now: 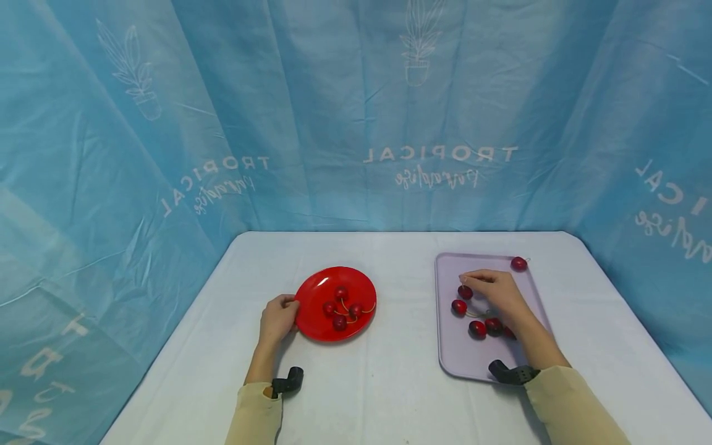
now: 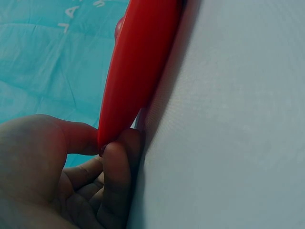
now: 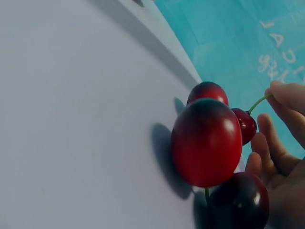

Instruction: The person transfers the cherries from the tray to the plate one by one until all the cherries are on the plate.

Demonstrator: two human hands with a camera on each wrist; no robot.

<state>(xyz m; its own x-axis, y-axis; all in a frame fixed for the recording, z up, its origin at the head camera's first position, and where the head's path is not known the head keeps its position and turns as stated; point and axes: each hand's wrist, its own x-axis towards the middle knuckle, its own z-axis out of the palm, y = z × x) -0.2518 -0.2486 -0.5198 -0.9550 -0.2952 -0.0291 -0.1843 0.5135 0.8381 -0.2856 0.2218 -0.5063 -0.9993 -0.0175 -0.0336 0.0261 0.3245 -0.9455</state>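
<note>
My left hand (image 1: pixel 278 319) pinches the left rim of a red plate (image 1: pixel 317 327), thumb on top and fingers beneath, as the left wrist view shows. Several cherries (image 1: pixel 340 323) with stems lie on that plate. Over the lilac tray (image 1: pixel 457 360) is my right hand (image 1: pixel 497 293), its thumb and finger pinching the green stem (image 3: pixel 259 101) of a dark red cherry (image 1: pixel 465 292). Below and around that hand, several more cherries (image 1: pixel 477 329) sit on the tray; the hand and wrist partly cover some of them. In the right wrist view a large cherry (image 3: pixel 207 143) stands closest to the camera.
One cherry (image 1: pixel 519 264) lies apart at the tray's far right corner. Both plate and tray stand on a white-covered table (image 1: pixel 400 395). Blue printed curtains (image 1: pixel 334 111) hang behind it and at both sides. Dark wrist cameras (image 1: pixel 289 380) are strapped to both wrists.
</note>
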